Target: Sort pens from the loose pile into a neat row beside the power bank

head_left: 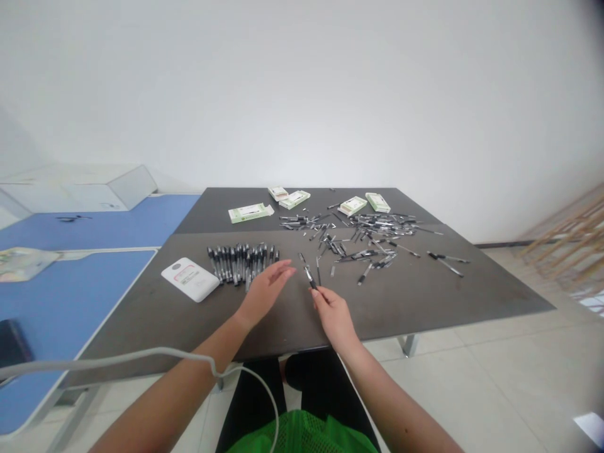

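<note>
My right hand [333, 313] pinches a pen [308, 275] with a clear barrel and black parts, its far end angled up and away over the dark table [396, 314]. To the left, my left hand [268, 289] is open with its fingers stretched out, apart from that pen. Just past my left hand lies a row of capped pens [236, 261], side by side; the hand hides part of it. Ahead and to the right is a loose heap of pen parts [382, 226], barrels and caps mixed. A thin pen part [318, 270] lies beside the held pen.
Several green-and-white pen boxes [250, 212] lie at the table's back. A white card-shaped object [190, 279] is left of the row. Two loose pens [446, 264] lie at right. A white cable [189, 356] crosses my left forearm. Blue desks [94, 283] with a white box [80, 187] adjoin at left.
</note>
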{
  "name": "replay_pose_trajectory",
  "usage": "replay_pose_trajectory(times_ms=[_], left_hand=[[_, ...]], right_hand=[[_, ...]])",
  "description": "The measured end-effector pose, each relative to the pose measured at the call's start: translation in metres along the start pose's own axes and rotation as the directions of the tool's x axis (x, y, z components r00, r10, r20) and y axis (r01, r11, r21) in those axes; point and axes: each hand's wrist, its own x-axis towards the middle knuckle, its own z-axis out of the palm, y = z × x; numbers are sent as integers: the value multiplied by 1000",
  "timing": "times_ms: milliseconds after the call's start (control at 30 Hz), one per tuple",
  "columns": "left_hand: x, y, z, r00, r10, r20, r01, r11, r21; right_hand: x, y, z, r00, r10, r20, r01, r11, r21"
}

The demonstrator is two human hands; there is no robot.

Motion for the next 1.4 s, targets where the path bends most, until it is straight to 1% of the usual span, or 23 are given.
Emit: replay_pose_trajectory(times_ms=[33,100,167,200,267,367,467,567,667,733,800,867,900,933,967,1000,1033,1100,1167,1200,1267,1333,1400], left_hand=[[3,-7,-10,995,27,-96,-16,993,117],[8,-21,-29,964,109,-242,-24,944,329],[11,-33,-42,937,192,-293,-28,875,483],[11,-38,-46,933,221,-284,-34,840,542],[11,-44,-47,941,255,-223,-61,774,630],[9,-48,-42,954,270,-131,-108,716,690],[8,-48,-38,960,265,-90,-130,707,695],[9,-49,-38,962,259,-83,-134,718,683],[9,-49,-39,960,266,-83,-144,729,669],[8,-48,-39,959,272,-85,-149,735,661],[8,-47,-39,957,276,-88,-153,739,656],[7,-45,-39,956,280,-87,-159,744,649],[7,-44,-39,955,283,-86,-163,746,646],[7,-44,-39,955,285,-84,-167,748,643],[6,-43,-38,954,287,-86,-168,749,641],[6,-43,-38,954,288,-85,-169,749,641],[6,-42,-38,954,289,-84,-170,747,643],[6,-43,-38,954,291,-78,-172,739,651],[7,-44,-38,952,298,-70,-180,732,657],[7,-45,-38,951,301,-67,-184,729,659],[8,-46,-38,951,303,-64,-186,725,663],[8,-47,-39,952,298,-64,-180,721,670],[8,-47,-40,954,293,-68,-172,718,675]], right_hand=[[8,2,4,1000,5,25,-5,999,-33],[29,7,15,994,18,109,-1,988,-153],[50,9,30,981,52,187,13,944,-329],[60,9,38,977,65,204,16,928,-372],[76,7,53,970,83,228,25,900,-435],[90,-1,67,960,64,271,84,860,-503],[94,-10,74,943,6,334,186,820,-541],[92,-18,79,910,-55,411,289,794,-534],[88,-19,76,891,-96,444,343,785,-517],[84,-16,66,895,-149,420,362,792,-492],[79,-9,48,898,-225,378,389,807,-443],[78,0,22,898,-281,340,412,810,-418],[78,4,6,903,-285,322,410,796,-445],[81,8,-12,915,-272,298,394,766,-508],[85,11,-32,934,-245,259,355,712,-606],[90,13,-52,955,-202,217,296,622,-725],[97,14,-72,976,-153,156,212,501,-839],[112,14,-108,987,-123,98,141,415,-899],[127,12,-132,987,-100,128,155,342,-927],[134,11,-139,980,-85,177,195,309,-931],[145,10,-143,954,-47,296,298,250,-921],[151,12,-137,918,-7,397,391,197,-899],[154,16,-129,887,28,460,451,151,-879]])
